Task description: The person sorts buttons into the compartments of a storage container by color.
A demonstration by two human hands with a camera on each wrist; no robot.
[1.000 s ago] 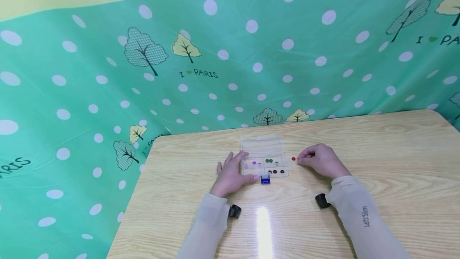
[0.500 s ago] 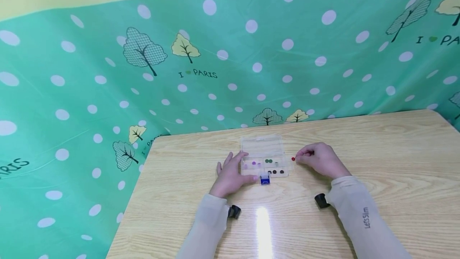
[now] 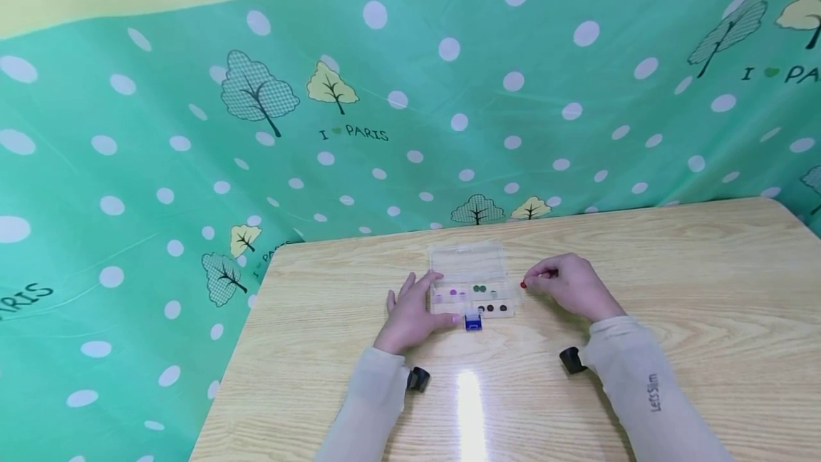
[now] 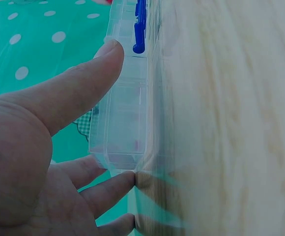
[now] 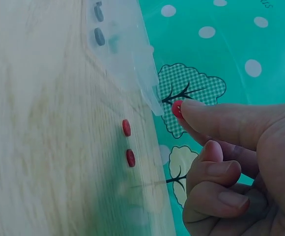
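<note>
My right hand pinches a small red button between thumb and index finger, its other fingers curled in. In the right wrist view, two more red buttons appear on the wooden table, below the pinched one; the hand hides them in the head view. Just left of this hand is a clear plastic box with its lid raised. My left hand holds the box's left side, thumb along the front near the blue latch, index finger toward the back. Purple buttons, green buttons and black buttons lie inside in separate compartments.
The light wooden table extends to both sides and toward me. Behind it hangs a green dotted cloth with printed trees, meeting the table's back edge. A black wrist camera sits under the right sleeve.
My right fingertips have moved slightly left onto the red button, which lay apart from them a second ago, and now pinch it. The left hand and the box have stayed put.
</note>
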